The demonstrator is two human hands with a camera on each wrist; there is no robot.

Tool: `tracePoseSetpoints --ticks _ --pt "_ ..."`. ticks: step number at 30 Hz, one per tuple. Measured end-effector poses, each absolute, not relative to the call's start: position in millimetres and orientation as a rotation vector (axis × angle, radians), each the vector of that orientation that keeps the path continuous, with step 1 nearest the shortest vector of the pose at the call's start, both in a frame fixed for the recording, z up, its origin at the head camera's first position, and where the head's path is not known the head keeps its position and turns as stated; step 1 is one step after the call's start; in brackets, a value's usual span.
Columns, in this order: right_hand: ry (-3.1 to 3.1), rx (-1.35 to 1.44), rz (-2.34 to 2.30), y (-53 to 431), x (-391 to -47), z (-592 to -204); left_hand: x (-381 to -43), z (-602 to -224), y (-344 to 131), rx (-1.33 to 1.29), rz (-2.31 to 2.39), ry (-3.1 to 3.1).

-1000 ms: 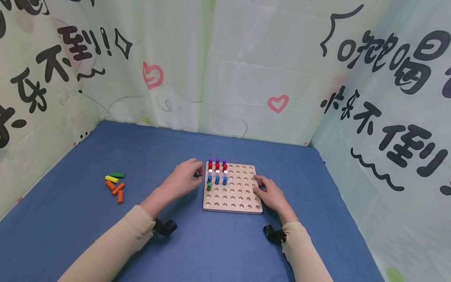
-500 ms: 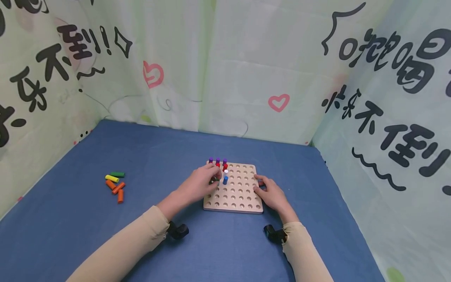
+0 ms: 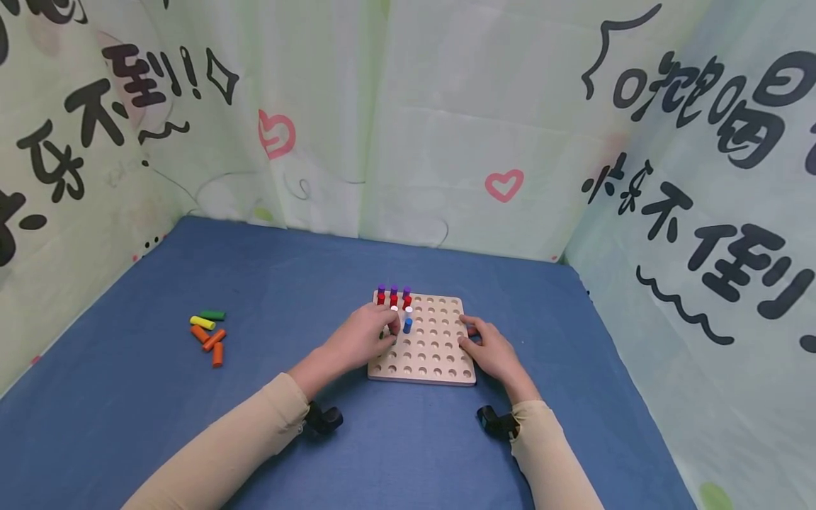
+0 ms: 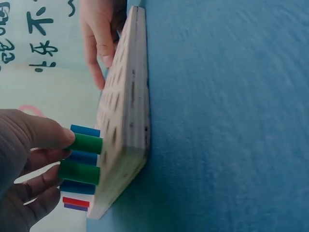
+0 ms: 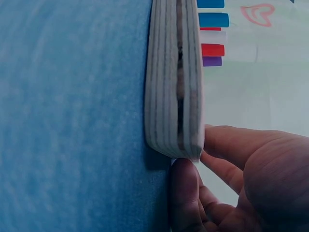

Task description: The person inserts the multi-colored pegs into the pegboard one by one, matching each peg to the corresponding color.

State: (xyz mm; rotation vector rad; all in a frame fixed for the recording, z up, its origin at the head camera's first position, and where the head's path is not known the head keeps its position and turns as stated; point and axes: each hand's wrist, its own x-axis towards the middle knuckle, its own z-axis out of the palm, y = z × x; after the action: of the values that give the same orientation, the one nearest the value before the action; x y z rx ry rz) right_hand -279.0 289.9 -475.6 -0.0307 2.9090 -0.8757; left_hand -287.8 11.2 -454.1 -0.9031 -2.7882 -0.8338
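A square wooden pegboard (image 3: 421, 374) with rows of round holes lies on the blue cloth. My left hand (image 3: 357, 338) is over its left side, pinching a green peg (image 4: 88, 143) that stands at the board's surface. Beside that peg stands another green peg (image 4: 79, 172), close to the fingers. Behind them are rows of blue (image 3: 407, 326), white (image 3: 409, 312), red (image 3: 407, 302) and purple pegs (image 3: 406, 291), partly hidden by the hand in the head view. My right hand (image 3: 496, 354) holds the board's right edge between thumb and fingers.
Loose pegs lie on the blue cloth (image 3: 127, 397) at the left: a green one (image 3: 212, 316), a yellow one (image 3: 202, 324) and 3 orange ones (image 3: 218, 355). Pale printed curtains (image 3: 433, 142) surround the table on the far side and both flanks.
My left hand has moved right from beside the board to over its pegs, bringing a green peg to the row of the first green one. The right hand stays at the board's edge.
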Motion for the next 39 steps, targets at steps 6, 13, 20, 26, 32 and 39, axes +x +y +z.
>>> tracePoseSetpoints --ticks 6,13,20,26,32,39 --pt "2.911 -0.039 -0.88 289.8 -278.6 -476.0 -287.5 -456.0 8.8 -0.9 -0.734 -2.766" --pt "2.905 -0.036 -0.885 291.1 -279.1 -476.5 -288.3 -456.9 1.4 -0.884 -0.72 -2.772" --pt "2.91 -0.034 -0.884 291.1 -279.1 -476.2 -290.3 -457.5 -10.3 -0.87 -0.67 -2.81" --pt "2.908 -0.03 -0.89 290.6 -279.3 -476.5 -292.2 -460.9 -23.2 -0.834 -0.552 -2.856" --pt "2.902 -0.028 -0.894 291.0 -279.3 -477.0 -296.9 -466.5 -48.7 -0.786 -0.446 -2.86" --pt "2.899 -0.045 -0.897 291.2 -278.3 -474.8 -300.7 -468.6 -91.5 -0.723 -0.381 -2.857"
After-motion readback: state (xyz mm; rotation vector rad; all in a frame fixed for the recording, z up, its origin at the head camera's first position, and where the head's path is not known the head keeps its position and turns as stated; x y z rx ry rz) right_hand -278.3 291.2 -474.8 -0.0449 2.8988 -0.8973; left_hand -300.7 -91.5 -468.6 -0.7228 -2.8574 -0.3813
